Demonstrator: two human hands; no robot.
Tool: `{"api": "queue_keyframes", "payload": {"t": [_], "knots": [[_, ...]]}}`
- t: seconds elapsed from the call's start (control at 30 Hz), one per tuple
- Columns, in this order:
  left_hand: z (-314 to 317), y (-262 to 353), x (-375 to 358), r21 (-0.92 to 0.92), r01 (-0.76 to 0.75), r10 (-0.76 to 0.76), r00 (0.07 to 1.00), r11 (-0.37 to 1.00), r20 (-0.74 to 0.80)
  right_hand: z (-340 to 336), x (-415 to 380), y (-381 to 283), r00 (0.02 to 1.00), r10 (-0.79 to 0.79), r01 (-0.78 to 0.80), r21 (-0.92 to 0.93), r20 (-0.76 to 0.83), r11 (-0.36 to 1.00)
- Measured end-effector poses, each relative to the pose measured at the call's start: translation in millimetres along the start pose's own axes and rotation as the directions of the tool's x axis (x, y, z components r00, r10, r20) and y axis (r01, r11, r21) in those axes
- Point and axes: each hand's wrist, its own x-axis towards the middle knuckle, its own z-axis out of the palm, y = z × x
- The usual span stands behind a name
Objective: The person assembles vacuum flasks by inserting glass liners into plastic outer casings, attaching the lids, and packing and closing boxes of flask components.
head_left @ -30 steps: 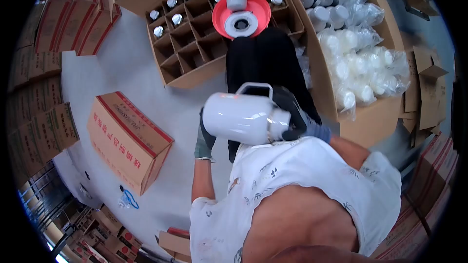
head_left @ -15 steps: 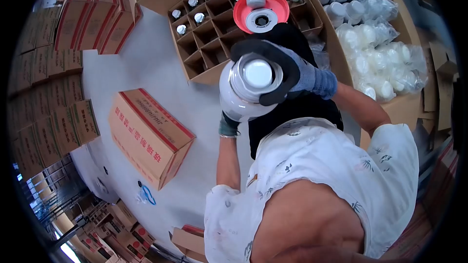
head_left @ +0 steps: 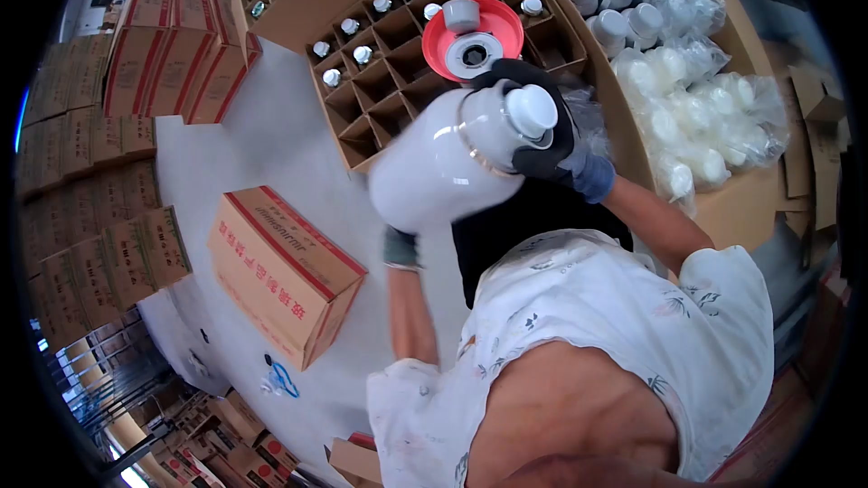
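A glossy white bottle [head_left: 443, 163] is tilted across the front of my body, its white cap [head_left: 532, 111] toward the upper right and its base toward the lower left. My right hand [head_left: 562, 140], in a dark-palmed blue-grey glove, is closed around the neck just below the cap. Under the base is my left hand [head_left: 402, 247] in a greenish glove; the bottle hides most of its fingers. Just beyond the right hand, a red round dish [head_left: 511, 25] rests over the divided carton, holding a grey cup [head_left: 461, 15] and a pale ring-shaped piece [head_left: 473, 55].
The divided carton [head_left: 362, 165] holds several white-capped bottles. To its right, an open box [head_left: 624, 131] contains grey cups and bagged white caps [head_left: 705, 126]. A closed carton [head_left: 285, 276] lies on the floor at left, near stacked cartons [head_left: 136, 45] and a blue strap [head_left: 286, 381].
The bottle has tipped from pointing its cap at me to lying diagonally, showing its side. My left hand has moved left and slightly down with the base; my right hand still grips the neck.
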Motion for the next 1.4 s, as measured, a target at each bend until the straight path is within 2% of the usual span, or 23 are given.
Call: {"api": "queue_keyframes", "payload": {"t": [0.07, 0.13, 0.17, 0.2, 0.23, 0.27, 0.33, 0.43, 0.47, 0.57, 0.63, 0.7, 0.8, 0.87, 0.93, 0.97, 1.0, 1.03, 1.07, 1.23, 1.27, 1.3, 1.4], "knots": [[-42, 60, 17, -0.08, 0.061, -0.05, 0.989, 0.995, 0.136, -17, -38, 11, 0.981, 0.123, -0.101, -0.147, 0.148, 0.984], [-38, 126, 29, 0.037, -0.163, 0.151, 0.963, 0.986, 0.224, -46, -70, 17, 0.904, 0.236, -0.088, -0.384, 0.357, 0.919], [14, 164, 21, 0.478, -0.468, 0.337, 0.879, 0.743, 0.338, -61, -76, 27, 0.852, 0.213, 0.023, -0.442, 0.477, 0.897], [66, 203, 13, 0.759, -0.604, 0.504, 0.747, 0.244, 0.433, -77, -70, 31, 0.798, 0.296, -0.048, -0.435, 0.524, 0.899], [90, 196, 35, 0.833, -0.522, 0.245, 0.845, 0.184, 0.476, -88, -60, 33, 0.735, 0.368, -0.114, -0.431, 0.569, 0.895], [124, 190, 45, 0.894, -0.447, -0.018, 0.895, -0.028, 0.446, -82, -28, 11, 0.849, 0.329, -0.093, -0.495, 0.413, 0.864], [134, 151, 72, 0.751, -0.654, 0.116, 0.755, 0.089, 0.645, -90, 20, 50, 0.932, 0.267, -0.135, -0.448, 0.247, 0.884], [132, 168, 62, 0.782, -0.61, 0.12, 0.792, 0.129, 0.598, -90, 89, 141, 0.925, 0.186, 0.169, -0.796, 0.332, 0.581], [129, 163, 58, 0.766, -0.624, 0.169, 0.781, 0.157, 0.601, -84, 105, 171, 0.854, 0.189, 0.335, -0.791, 0.484, 0.512], [121, 166, 50, 0.787, -0.573, 0.257, 0.815, 0.229, 0.519, -73, 113, 240, 0.649, 0.536, 0.472, -0.838, 0.54, 0.273], [119, 174, 36, 0.743, -0.543, 0.528, 0.794, 0.391, 0.302, -71, 112, 256, 0.632, 0.533, 0.465, -0.825, 0.563, 0.32], [105, 162, 53, 0.589, -0.683, 0.833, 0.553, 0.432, 0.03, -85, 108, 273, 0.627, 0.405, 0.5, -0.742, 0.666, 0.445], [73, 151, 91, 0.153, -0.649, 0.661, 0.689, 0.745, -0.298, -98, 99, 248, 0.811, 0.14, 0.39, -0.702, 0.569, 0.595], [62, 155, 113, -0.188, -0.589, 0.533, 0.8, 0.786, -0.277, -96, 106, 198, 0.87, 0.045, 0.361, -0.697, 0.491, 0.619], [55, 142, 145, -0.548, -0.453, 0.447, 0.881, 0.703, -0.155, -102, 106, 187, 0.94, 0.147, 0.099, -0.659, 0.308, 0.746], [53, 137, 160, -0.024, -0.674, 0.665, 0.734, 0.739, -0.141, -104, 104, 183, 0.953, 0.211, -0.035, -0.611, 0.218, 0.791], [51, 132, 177, 0.492, -0.715, 0.819, 0.573, 0.496, 0.008, -107, 103, 196, 0.947, 0.166, 0.072, -0.687, 0.274, 0.723], [51, 126, 190, 0.829, -0.557, 0.858, 0.453, 0.058, 0.244, -100, 102, 181, 0.844, 0.503, -0.198, -0.765, 0.185, 0.613], [53, 119, 199, 0.821, -0.57, 0.926, 0.292, -0.034, 0.242, -111, 94, 208, 0.882, 0.4, -0.091, -0.744, 0.249, 0.662], [73, 128, 181, 0.444, -0.6, 0.707, 0.697, 0.666, -0.118, -118, 72, 267, 0.88, 0.286, 0.216, -0.855, 0.38, 0.471], [77, 125, 182, 0.226, -0.567, 0.608, 0.766, 0.792, -0.21, -114, 76, 270, 0.816, 0.484, 0.131, -0.917, 0.316, 0.378], [81, 124, 184, -0.008, -0.511, 0.49, 0.829, 0.859, -0.27, -111, 76, 272, 0.795, 0.541, 0.08, -0.931, 0.275, 0.356], [82, 126, 184, 0.047, -0.559, 0.548, 0.788, 0.828, -0.28, -91, 84, 274, 0.685, 0.716, -0.082, -0.962, 0.136, 0.262]]}}
